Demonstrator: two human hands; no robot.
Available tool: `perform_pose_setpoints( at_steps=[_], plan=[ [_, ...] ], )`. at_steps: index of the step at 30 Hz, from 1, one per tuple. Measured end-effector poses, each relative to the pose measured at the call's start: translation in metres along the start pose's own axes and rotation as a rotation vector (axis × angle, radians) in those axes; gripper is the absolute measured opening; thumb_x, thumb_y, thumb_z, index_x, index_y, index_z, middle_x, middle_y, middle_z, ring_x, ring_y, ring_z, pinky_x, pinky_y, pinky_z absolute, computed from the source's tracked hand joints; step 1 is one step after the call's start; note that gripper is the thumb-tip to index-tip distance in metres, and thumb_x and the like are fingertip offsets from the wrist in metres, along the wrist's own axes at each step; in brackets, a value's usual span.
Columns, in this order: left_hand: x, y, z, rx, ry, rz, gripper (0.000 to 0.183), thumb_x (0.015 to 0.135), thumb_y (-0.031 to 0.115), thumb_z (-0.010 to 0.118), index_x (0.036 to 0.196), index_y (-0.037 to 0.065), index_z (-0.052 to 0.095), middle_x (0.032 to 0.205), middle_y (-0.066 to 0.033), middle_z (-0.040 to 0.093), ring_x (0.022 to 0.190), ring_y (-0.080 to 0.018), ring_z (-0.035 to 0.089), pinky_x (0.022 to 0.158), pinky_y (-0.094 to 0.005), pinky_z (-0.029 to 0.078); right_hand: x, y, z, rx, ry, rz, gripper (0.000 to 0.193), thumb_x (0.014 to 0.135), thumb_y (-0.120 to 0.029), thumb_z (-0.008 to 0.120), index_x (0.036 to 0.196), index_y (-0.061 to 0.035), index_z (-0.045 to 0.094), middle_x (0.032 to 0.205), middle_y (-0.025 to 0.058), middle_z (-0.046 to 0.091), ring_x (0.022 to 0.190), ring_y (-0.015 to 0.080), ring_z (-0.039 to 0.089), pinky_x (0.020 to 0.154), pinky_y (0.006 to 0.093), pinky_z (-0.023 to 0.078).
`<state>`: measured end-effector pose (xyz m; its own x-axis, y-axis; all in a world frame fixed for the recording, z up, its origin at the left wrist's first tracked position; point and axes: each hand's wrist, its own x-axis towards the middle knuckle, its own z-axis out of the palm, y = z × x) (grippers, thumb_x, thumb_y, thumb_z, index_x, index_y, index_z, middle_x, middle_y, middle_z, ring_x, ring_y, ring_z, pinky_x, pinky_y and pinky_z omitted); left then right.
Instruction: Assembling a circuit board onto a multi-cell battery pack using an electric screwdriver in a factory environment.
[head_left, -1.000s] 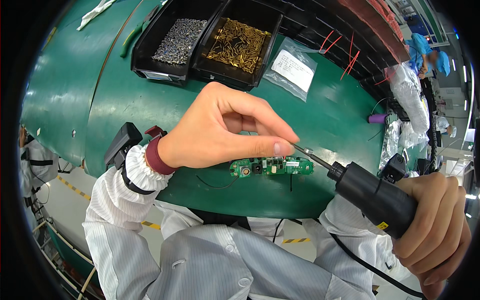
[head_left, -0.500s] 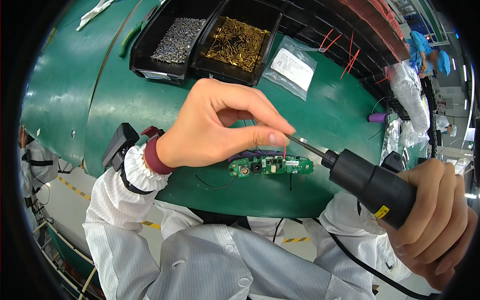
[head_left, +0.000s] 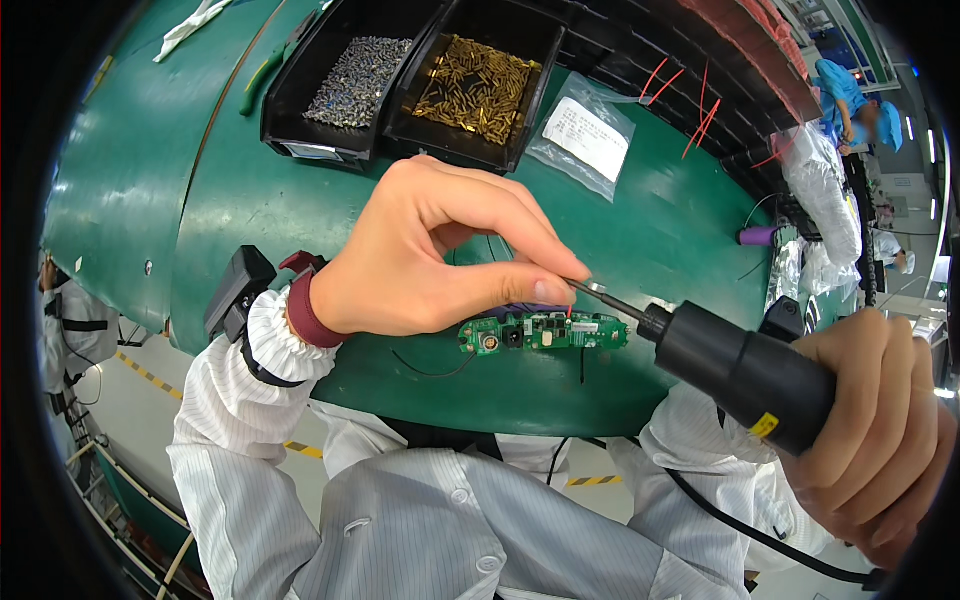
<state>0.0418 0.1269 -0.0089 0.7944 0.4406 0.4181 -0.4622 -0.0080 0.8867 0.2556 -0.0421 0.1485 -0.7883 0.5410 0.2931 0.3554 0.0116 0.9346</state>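
Observation:
My right hand is wrapped round a black electric screwdriver, whose thin bit points left and slightly up. At the bit's tip, the thumb and index finger of my left hand are pinched together. Whatever small thing they hold there is hidden by the fingertips. Just below lies a narrow green circuit board with a red wire, black wires and a small round part at its left. My left hand and the bit stay above the board, and the hand covers part of what lies behind it.
Black bins of silver screws and brass-coloured standoffs stand at the back. Near them are a labelled clear bag and green-handled pliers. A purple cylinder lies far right. The screwdriver's cable hangs lower right.
The fingertips of my left hand have dipped slightly and still meet at the bit's tip. The screwdriver has shifted only a little. Board and bins have stayed in place.

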Motion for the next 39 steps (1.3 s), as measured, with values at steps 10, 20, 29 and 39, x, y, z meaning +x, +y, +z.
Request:
perform_pose_setpoints(
  at_steps=[10,20,29,39],
  plan=[
    [0.001,0.010,0.002,0.705,-0.243,0.304,0.038,0.062,0.026,0.090,0.087,0.008,0.067,0.086,-0.0051,0.062,0.074,-0.0262,0.056,0.063,-0.0376,0.045,0.003,0.010,0.010,1.401,0.053,0.177,0.006,0.090,0.001,0.058,0.084,-0.0017,0.060,0.070,0.0071,0.068,0.062,0.0211,0.070,0.053,0.0287,0.054],
    [-0.007,0.000,0.008,0.828,-0.234,0.291,0.032,0.063,0.018,0.085,0.078,0.009,0.058,0.076,-0.0038,0.050,0.070,-0.0253,0.051,0.055,-0.0383,0.043,0.021,0.002,0.037,2.361,0.141,0.170,0.007,0.091,0.000,0.057,0.085,-0.0025,0.060,0.070,0.0057,0.067,0.063,0.0197,0.070,0.054,0.0281,0.054],
    [-0.009,-0.014,0.009,0.735,-0.242,0.334,0.031,0.068,0.013,0.082,0.084,0.007,0.056,0.081,-0.0056,0.051,0.071,-0.0273,0.053,0.057,-0.0401,0.046,0.037,0.000,0.044,2.553,0.124,0.136,0.009,0.093,-0.001,0.057,0.086,-0.0032,0.060,0.070,0.0043,0.067,0.064,0.0184,0.069,0.056,0.0276,0.055],
    [-0.015,-0.005,0.005,0.829,-0.311,0.281,0.028,0.074,0.015,0.081,0.089,0.005,0.059,0.087,-0.0073,0.060,0.079,-0.0290,0.064,0.071,-0.0396,0.056,0.061,-0.002,0.051,2.618,0.016,0.095,0.010,0.095,-0.002,0.056,0.087,-0.0040,0.060,0.070,0.0029,0.067,0.065,0.0170,0.069,0.058,0.0270,0.055]
  ],
)
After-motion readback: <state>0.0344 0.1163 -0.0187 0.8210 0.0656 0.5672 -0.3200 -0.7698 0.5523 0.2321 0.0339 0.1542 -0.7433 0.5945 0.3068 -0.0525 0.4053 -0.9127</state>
